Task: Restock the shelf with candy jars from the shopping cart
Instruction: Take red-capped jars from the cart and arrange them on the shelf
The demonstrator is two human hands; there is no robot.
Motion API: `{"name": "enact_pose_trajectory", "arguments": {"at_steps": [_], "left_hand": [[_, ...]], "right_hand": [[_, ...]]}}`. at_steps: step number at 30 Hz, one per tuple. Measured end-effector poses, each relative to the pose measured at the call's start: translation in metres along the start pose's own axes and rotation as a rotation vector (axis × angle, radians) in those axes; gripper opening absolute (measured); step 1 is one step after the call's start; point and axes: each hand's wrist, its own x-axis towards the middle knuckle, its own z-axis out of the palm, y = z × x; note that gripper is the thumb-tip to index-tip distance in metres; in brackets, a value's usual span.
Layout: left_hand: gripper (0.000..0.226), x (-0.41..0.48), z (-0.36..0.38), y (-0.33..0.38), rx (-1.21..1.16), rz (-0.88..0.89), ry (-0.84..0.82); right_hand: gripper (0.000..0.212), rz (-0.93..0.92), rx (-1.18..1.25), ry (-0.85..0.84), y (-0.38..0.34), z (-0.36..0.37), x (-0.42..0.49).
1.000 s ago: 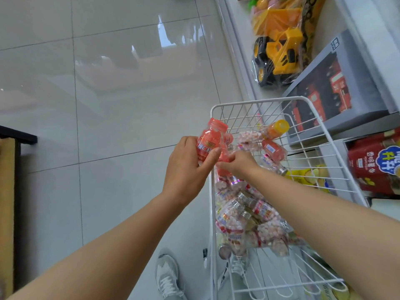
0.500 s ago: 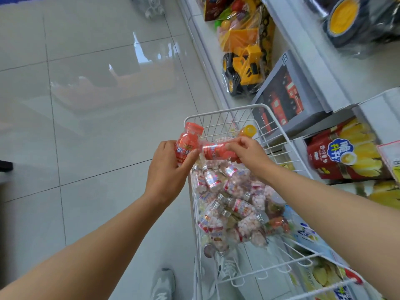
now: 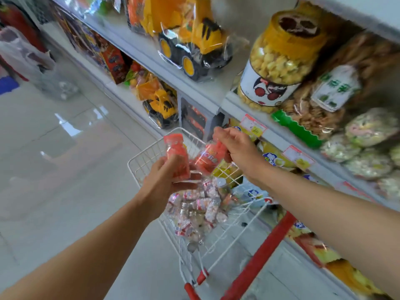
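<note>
Nearest me is the cart's red handle (image 3: pixel 259 252). Past it, inside the cart (image 3: pixel 138 169), lies a heap of pale jars (image 3: pixel 201 205). Over the heap my left hand (image 3: pixel 164 182) grips a red jar (image 3: pixel 176 161) upright, with the fingers curled round its lower half and the cap clear above them. Just beside it, my right hand (image 3: pixel 238 150) holds a second red jar (image 3: pixel 208 158) tilted. Its fingers wrap over the top end and the body hangs below them. I cannot tell whether the two jars touch. Beyond, the shelf (image 3: pixel 207 89) carries a toy truck (image 3: pixel 194 46) and a popcorn jar (image 3: pixel 279 57).
</note>
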Motion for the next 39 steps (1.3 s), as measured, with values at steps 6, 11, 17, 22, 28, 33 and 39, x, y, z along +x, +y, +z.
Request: {"name": "enact_pose_trajectory", "arguments": {"at_steps": [6,11,17,22,28,33,39], "left_hand": [[0.017,-0.026,0.092,0.031,0.044,-0.004,-0.144],[0.039,-0.055,0.173,0.034,0.09,-0.033,-0.231],[0.02,-0.105,0.271,0.041,0.208,0.117,-0.325],[0.016,-0.154,0.346,0.058,0.366,0.33,-0.394],[0.03,-0.178,0.419,0.085,0.563,0.558,-0.388],[0.039,-0.165,0.456,0.1,0.638,0.687,-0.314],[0.048,-0.147,0.48,0.097,0.679,0.74,-0.29]], "right_hand": [[0.039,-0.014,-0.041,0.313,-0.036,-0.068,-0.068],[0.027,0.004,-0.068,0.361,-0.046,-0.137,-0.133],[0.036,-0.234,-0.162,0.526,-0.066,-0.215,-0.232],[0.042,-0.393,-0.285,0.63,-0.09,-0.27,-0.304],[0.046,-0.502,-0.423,0.886,-0.117,-0.346,-0.355],[0.051,-0.485,-0.586,1.055,-0.123,-0.395,-0.352],[0.052,-0.37,-0.771,1.046,-0.118,-0.42,-0.324]]}}
